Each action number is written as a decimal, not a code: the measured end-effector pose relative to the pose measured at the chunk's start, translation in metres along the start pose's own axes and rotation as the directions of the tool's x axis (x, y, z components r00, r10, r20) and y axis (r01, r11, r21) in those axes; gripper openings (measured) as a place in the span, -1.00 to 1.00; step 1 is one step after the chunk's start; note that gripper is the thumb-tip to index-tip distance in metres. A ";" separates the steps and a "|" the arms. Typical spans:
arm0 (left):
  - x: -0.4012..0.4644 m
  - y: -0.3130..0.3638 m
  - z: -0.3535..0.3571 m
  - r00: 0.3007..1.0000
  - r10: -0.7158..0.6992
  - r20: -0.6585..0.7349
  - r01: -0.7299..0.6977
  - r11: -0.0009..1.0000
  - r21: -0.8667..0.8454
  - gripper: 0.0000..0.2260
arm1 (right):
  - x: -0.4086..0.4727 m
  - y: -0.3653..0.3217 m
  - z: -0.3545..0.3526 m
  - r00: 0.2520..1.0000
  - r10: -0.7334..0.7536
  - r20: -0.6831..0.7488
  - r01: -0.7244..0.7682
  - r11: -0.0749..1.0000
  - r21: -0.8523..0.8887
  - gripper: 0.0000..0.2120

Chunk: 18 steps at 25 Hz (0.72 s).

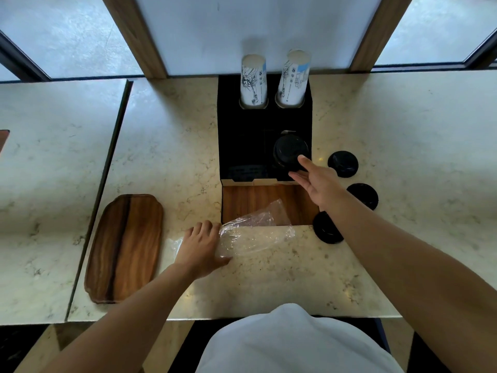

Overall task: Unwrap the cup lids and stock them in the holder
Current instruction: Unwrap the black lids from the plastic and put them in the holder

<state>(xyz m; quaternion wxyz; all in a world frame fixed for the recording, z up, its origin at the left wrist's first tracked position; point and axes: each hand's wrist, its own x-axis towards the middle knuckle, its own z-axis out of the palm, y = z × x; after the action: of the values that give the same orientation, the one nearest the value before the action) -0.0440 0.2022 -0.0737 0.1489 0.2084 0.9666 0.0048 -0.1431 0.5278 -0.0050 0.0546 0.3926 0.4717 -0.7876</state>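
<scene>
A black holder (243, 135) stands at the back of the marble counter with two stacks of white printed cups (254, 82) in its rear slots. A stack of black lids (289, 154) sits in its front right slot. My right hand (318, 184) reaches to that stack, fingers on its near edge. Three loose black lids lie right of the holder: one at the back (343, 164), one in the middle (364, 195), one at the front (326, 228). My left hand (200, 247) presses down on the clear plastic wrapper (252, 235), which lies flat on the counter.
A wooden tray (125, 247) lies left of my left hand. A wooden inset panel (250, 203) sits in front of the holder. A seam (99, 195) divides this counter from the one on the left. Windows run behind.
</scene>
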 end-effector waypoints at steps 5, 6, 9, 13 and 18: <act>0.002 -0.004 -0.001 0.999 0.048 0.005 -0.048 0.999 0.021 -0.13 | 0.008 -0.001 0.022 0.999 0.035 -0.038 -0.035 0.999 0.020 -0.67; 0.002 -0.004 -0.001 0.999 0.046 0.007 -0.046 0.999 0.018 -0.13 | 0.009 -0.001 0.023 0.998 0.044 -0.051 -0.043 0.999 0.021 -0.69; 0.002 -0.004 0.000 0.999 0.046 0.001 -0.046 0.999 0.019 -0.13 | 0.012 0.002 0.028 0.995 0.043 -0.090 -0.042 0.999 0.016 -0.59; 0.002 -0.004 0.001 0.999 0.051 -0.004 -0.051 0.998 0.023 -0.14 | 0.015 0.004 0.038 0.986 0.015 -0.166 -0.020 0.999 -0.029 -0.47; 0.003 -0.004 0.002 0.999 0.050 -0.009 -0.049 0.999 0.017 -0.14 | 0.018 -0.002 0.043 0.986 0.053 -0.156 -0.062 0.997 -0.052 -0.59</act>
<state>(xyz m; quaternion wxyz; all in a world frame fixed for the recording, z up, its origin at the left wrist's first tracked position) -0.0477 0.1992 -0.0766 0.1425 0.2335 0.9619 0.0013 -0.1805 0.5006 -0.0052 0.0518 0.4643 0.4851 -0.7392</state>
